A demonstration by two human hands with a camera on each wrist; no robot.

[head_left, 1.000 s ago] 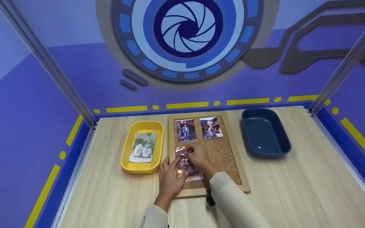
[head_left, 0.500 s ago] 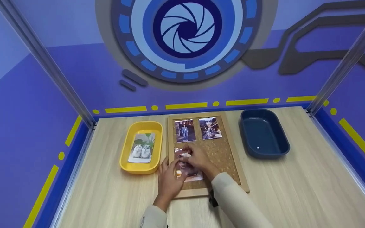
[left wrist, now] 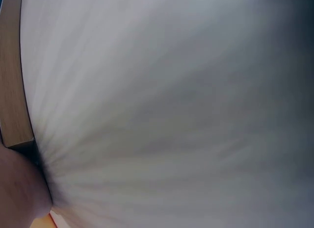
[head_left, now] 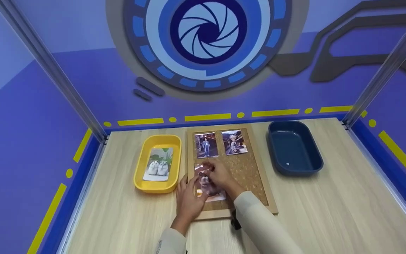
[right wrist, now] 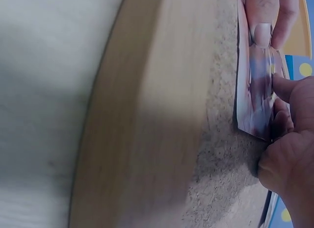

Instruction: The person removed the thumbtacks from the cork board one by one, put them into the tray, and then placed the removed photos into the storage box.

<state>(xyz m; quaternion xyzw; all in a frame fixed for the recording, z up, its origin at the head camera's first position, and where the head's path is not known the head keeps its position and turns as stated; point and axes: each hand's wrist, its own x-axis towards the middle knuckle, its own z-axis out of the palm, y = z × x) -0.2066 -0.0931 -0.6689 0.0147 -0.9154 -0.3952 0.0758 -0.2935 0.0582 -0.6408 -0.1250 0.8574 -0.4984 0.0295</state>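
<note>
In the head view a photo [head_left: 205, 185] of a small furry animal lies on the lower left of a wood-framed corkboard [head_left: 248, 178]. My left hand [head_left: 189, 199] rests at its left edge, with spread fingers and thumb touching it. My right hand [head_left: 220, 174] is at the photo's upper part, fingers curled. It pinches a small pin-like thing, mostly hidden by the fingers. The right wrist view shows the right thumb [right wrist: 284, 87] against the glossy photo [right wrist: 257, 90], and left fingertips [right wrist: 262, 34] on it. The left wrist view is mostly blurred pale surface.
Two photos of people, one left [head_left: 206, 145] and one right [head_left: 234, 142], lie on the board's upper part. Left stands a yellow tray [head_left: 139, 176] holding a hamster photo [head_left: 158, 164]. Right stands a dark blue tray [head_left: 296, 151] with a tiny white spot inside.
My right thumb and fingers shift slightly at the top of the animal photo. The left hand stays nearly still on the photo's edge.
</note>
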